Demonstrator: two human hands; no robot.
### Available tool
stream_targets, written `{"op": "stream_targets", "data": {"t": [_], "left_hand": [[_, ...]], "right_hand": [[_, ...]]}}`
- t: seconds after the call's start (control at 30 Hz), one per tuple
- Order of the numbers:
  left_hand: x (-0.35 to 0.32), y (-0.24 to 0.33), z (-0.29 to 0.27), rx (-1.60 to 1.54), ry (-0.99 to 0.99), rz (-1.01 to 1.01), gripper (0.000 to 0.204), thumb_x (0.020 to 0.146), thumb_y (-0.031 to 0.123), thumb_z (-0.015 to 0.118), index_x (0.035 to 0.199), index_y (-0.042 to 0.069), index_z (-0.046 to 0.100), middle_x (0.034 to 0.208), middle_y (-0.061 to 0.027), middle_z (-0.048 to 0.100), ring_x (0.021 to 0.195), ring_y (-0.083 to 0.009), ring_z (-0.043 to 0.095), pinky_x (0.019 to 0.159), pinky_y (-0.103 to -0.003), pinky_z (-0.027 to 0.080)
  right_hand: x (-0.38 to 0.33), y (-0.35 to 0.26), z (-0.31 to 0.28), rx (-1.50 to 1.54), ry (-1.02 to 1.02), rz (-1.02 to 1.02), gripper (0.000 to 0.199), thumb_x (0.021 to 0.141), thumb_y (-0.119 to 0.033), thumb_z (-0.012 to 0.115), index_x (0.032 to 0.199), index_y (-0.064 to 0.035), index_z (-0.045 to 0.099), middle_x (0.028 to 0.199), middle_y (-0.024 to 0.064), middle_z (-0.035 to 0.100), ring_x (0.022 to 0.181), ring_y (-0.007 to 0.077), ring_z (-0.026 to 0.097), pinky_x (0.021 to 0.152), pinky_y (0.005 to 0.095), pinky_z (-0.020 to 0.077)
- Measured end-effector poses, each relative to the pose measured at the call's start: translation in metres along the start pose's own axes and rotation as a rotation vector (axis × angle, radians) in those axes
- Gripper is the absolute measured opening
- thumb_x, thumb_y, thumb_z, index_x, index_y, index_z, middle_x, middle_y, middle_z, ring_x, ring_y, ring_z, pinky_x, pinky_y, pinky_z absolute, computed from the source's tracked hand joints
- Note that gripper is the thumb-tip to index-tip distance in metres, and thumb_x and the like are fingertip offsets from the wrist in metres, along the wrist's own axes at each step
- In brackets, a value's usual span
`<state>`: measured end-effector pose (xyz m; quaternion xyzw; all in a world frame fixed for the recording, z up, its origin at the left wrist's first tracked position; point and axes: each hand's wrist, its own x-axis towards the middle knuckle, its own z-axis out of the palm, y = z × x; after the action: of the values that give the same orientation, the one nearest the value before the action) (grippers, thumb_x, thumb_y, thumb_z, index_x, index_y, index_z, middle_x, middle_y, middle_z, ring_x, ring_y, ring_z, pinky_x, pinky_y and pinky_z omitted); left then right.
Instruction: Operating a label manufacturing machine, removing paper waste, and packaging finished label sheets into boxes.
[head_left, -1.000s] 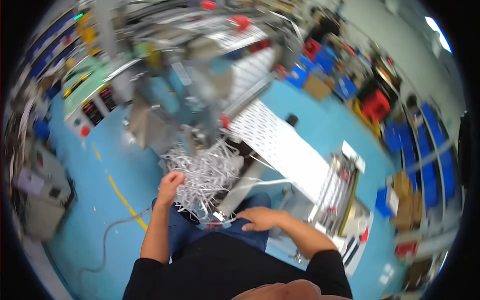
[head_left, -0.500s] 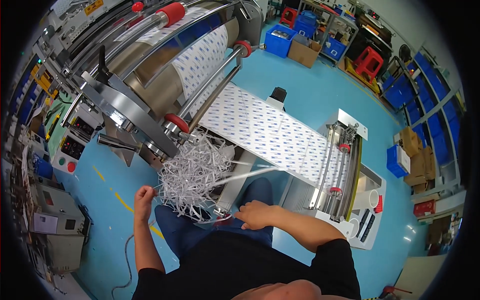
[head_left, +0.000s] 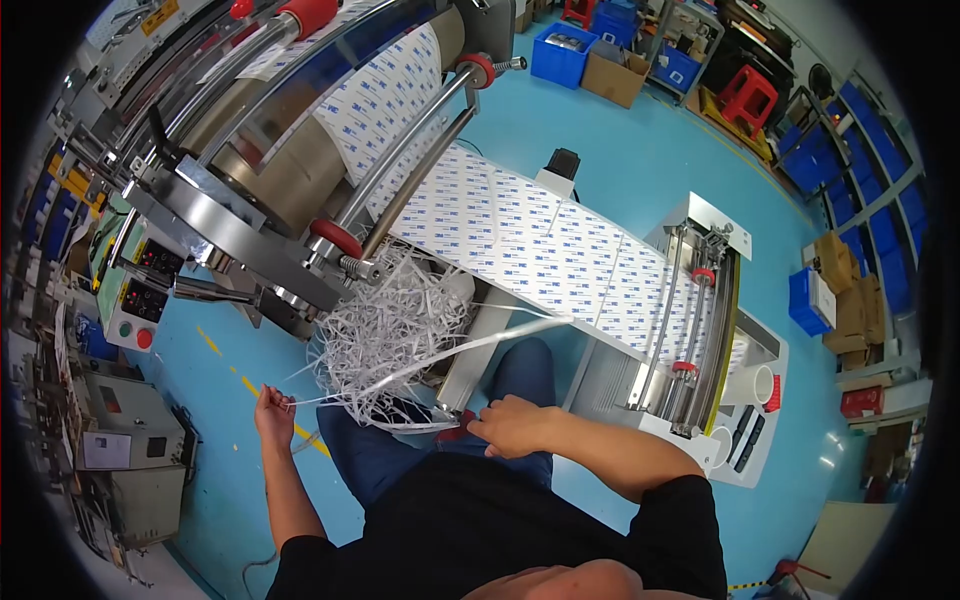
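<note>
My left hand (head_left: 273, 412) is pinched on a thin white paper strip, which stretches right into a tangled heap of shredded strips (head_left: 385, 340) in front of my knees. My right hand (head_left: 510, 427) rests over my right thigh with its fingers curled together, beside the lower end of a metal bar (head_left: 465, 380) and a small red part (head_left: 457, 428). Whatever its fingertips may hold is hidden. A longer white strip (head_left: 470, 350) runs from the near edge of a white web with blue print (head_left: 540, 245) down to the heap.
Ahead on the left stands a large roller machine (head_left: 290, 170) with red-collared shafts. The web runs right to a smaller roller unit (head_left: 690, 320). A control box with buttons (head_left: 145, 300) is at left, with a grey machine (head_left: 125, 420) below it. Blue bins (head_left: 562, 55) and cartons stand behind.
My left hand has moved a little left and down, drawing the strip out from the heap. The long strip sags lower. My right hand stays nearly in place; the view has shifted slightly.
</note>
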<state>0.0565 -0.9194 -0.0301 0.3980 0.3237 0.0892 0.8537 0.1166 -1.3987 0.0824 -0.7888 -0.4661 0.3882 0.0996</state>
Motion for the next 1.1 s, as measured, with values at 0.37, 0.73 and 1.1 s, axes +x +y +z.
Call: {"op": "stream_targets", "data": {"t": [0.37,0.73,1.1], "left_hand": [[-0.079,-0.063,0.249,1.122,-0.606,0.569,0.030,0.088,0.022,0.060,0.108,0.000,0.060,0.103,-0.0106,0.062,0.099,-0.0196,0.059,0.089,-0.030,0.044],[-0.048,-0.149,0.324,0.742,-0.696,-0.039,0.031,0.098,0.031,0.048,0.100,0.004,0.063,0.067,0.0008,0.051,0.065,-0.0092,0.049,0.065,-0.024,0.042],[-0.062,-0.104,0.321,1.202,-0.594,0.593,0.026,0.092,0.023,0.057,0.081,0.000,0.061,0.060,-0.0013,0.051,0.058,-0.0077,0.044,0.055,-0.028,0.039]], "right_hand": [[0.002,0.005,0.005,-0.055,0.044,-0.088,0.042,0.085,-0.033,0.063,0.116,-0.0050,0.054,0.104,0.0146,0.061,0.096,0.0320,0.060,0.079,0.0418,0.0468],[0.005,0.010,0.008,-0.070,0.031,-0.030,0.045,0.086,-0.035,0.063,0.117,-0.0042,0.054,0.104,0.0154,0.061,0.098,0.0330,0.060,0.080,0.0422,0.0474],[0.005,0.008,0.002,-0.017,-0.024,-0.032,0.045,0.086,-0.034,0.062,0.118,-0.0040,0.054,0.108,0.0154,0.060,0.102,0.0327,0.059,0.083,0.0418,0.0458]]}}
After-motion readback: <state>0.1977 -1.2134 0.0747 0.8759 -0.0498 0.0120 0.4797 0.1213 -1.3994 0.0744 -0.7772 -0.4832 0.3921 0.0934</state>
